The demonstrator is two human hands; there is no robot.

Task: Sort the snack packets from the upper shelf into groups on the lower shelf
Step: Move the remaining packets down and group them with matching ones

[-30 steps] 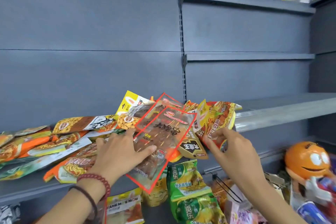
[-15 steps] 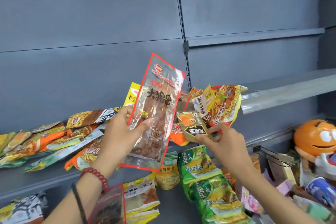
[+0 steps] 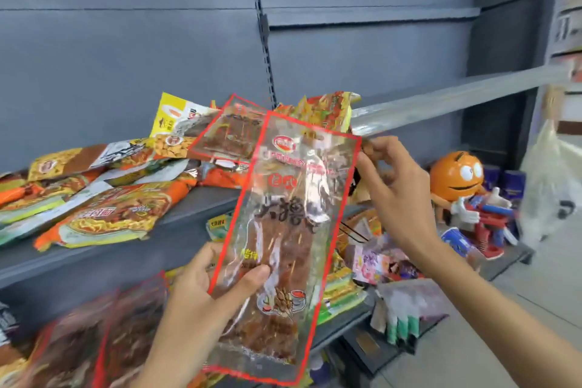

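L hand (image 3: 196, 298), lower centre of frame, grips the long clear red-edged packet (image 3: 283, 230) w/ thumb across its front. The packet stands near upright mid-frame, in front of both shelves. R hand (image 3: 396, 186), centre right, has fingers curled and pinches a small brownish item (image 3: 367, 145) beside the packet's top right corner. Other snack packets (image 3: 104, 214) lie heaped on the upper shelf (image 3: 94, 264) at left.

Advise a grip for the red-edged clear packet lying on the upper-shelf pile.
Probably pinch the red-edged clear packet at its near-left corner, coming from the front-left. It lies thin atop the pile with that corner exposed, and its right side is behind the held packet.
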